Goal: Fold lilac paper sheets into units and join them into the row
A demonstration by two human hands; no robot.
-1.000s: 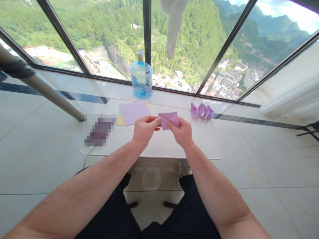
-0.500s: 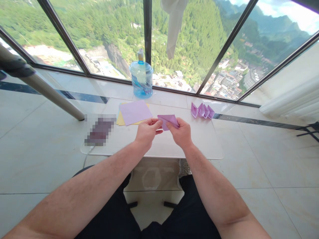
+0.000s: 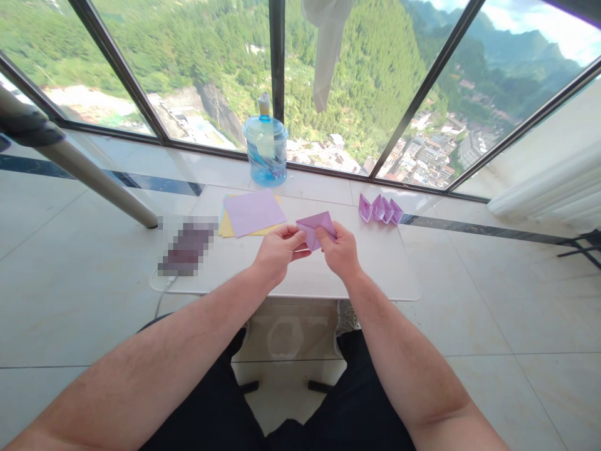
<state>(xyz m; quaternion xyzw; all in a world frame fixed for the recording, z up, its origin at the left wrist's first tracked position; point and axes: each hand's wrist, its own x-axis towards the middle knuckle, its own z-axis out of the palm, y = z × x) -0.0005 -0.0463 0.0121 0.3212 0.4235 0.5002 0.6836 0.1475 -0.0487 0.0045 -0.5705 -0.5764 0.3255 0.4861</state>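
Note:
Above a small white table (image 3: 375, 275), both my hands pinch a folded piece of purple paper (image 3: 315, 227). My left hand (image 3: 277, 250) grips its left lower corner with thumb and fingers closed. My right hand (image 3: 340, 249) grips its right side, thumb on top. A stack of flat paper sheets (image 3: 253, 213), purple on top of yellow, lies on the table to the left of the hands. A row of folded purple paper pieces (image 3: 380, 209) stands at the table's far right.
A blurred dark object (image 3: 188, 247) lies on the table's left end with a cable running off the edge. A blue water jug (image 3: 265, 145) stands on the sill by the window. A pale pole (image 3: 79, 166) slants down at left. Tiled floor surrounds the table.
The folded paper has been turned and lowered slightly between my fingers; both hands have drawn a little closer together and kept their grip.

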